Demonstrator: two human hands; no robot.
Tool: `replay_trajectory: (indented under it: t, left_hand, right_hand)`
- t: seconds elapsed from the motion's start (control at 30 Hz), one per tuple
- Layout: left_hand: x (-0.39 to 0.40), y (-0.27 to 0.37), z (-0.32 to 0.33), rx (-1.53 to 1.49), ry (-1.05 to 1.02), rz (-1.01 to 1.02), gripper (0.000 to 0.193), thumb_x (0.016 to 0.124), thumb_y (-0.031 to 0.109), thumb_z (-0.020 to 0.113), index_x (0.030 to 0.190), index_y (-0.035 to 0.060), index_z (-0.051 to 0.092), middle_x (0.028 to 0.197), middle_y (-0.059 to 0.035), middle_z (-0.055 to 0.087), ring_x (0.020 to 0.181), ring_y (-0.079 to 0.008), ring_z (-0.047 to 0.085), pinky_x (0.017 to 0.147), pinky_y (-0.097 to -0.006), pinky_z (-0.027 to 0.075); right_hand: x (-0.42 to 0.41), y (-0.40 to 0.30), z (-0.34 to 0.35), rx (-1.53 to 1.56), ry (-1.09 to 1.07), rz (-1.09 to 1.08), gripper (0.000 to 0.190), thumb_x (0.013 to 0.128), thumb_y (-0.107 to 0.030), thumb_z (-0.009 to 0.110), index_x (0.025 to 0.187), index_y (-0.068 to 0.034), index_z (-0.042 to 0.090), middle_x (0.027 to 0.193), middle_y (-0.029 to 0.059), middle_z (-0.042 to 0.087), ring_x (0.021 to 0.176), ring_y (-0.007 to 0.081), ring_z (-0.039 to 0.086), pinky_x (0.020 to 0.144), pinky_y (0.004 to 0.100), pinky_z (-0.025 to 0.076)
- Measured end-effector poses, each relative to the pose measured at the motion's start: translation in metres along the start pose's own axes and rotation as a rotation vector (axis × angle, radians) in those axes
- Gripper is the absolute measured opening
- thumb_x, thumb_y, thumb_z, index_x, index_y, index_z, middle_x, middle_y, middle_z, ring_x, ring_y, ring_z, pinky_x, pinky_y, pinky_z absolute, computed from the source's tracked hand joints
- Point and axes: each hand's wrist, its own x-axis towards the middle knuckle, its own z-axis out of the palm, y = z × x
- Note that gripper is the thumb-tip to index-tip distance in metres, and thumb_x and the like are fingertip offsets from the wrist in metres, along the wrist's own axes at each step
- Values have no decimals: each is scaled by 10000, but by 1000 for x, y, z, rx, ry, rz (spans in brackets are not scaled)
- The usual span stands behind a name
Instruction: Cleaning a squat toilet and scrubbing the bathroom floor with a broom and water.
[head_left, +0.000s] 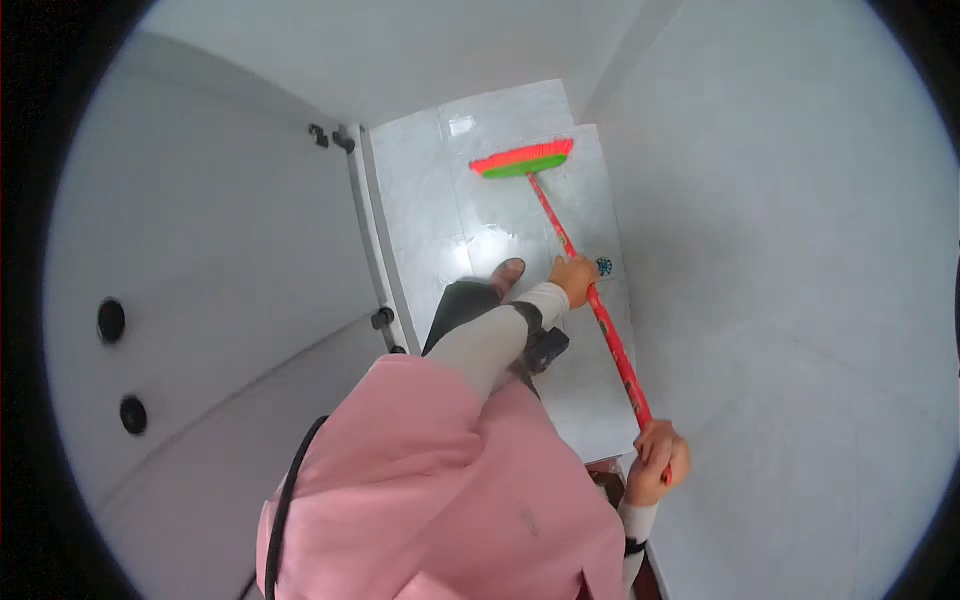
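Observation:
A broom with a green head and pink-orange bristles (523, 157) rests on the pale tiled floor (420, 202) at the far side. Its red patterned handle (616, 349) slants down toward me on the right. Around the middle of the handle closes my left hand (576, 280), just beside a round floor drain cover (604, 266). Near the top end of the handle, my right hand (660, 463) grips it, with the red tip showing by the fingers. Pale sleeves cover both forearms.
Grey-white panels with black round knobs (112, 321) and dark latches (383, 318) stand on the left. A pale wall (757, 300) rises close on the right, and another wall (405, 60) bounds the far side. My foot (510, 274) stands on the tiles.

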Motion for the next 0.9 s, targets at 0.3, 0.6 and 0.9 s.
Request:
replay_trajectory:
  t: [0.3, 0.6, 0.9]
  left_hand:
    - [-88, 59, 61, -177, 70, 49, 212, 700, 309, 584, 623, 111, 597, 703, -69, 574, 792, -273, 525, 679, -455, 378]
    - [-96, 100, 29, -199, -98, -55, 228, 710, 342, 587, 632, 128, 576, 673, -67, 562, 745, -280, 536, 646, -512, 339]
    - [-30, -98, -101, -32, 639, -354, 179, 647, 275, 623, 721, 134, 541, 819, -61, 544, 878, -277, 515, 656, -569, 360]
  right_hand:
    - [-25, -72, -69, -114, -211, 92, 196, 765, -19, 416, 579, 5, 357, 520, 110, 436, 463, 181, 415, 432, 287, 323]
    - [17, -99, -90, 84, -233, -73, 246, 784, -31, 369, 568, -95, 269, 435, -5, 276, 399, 107, 291, 414, 233, 266]
    - [101, 21, 91, 131, -480, -102, 167, 839, -70, 445, 684, -26, 487, 658, 60, 526, 589, 147, 482, 556, 285, 411]
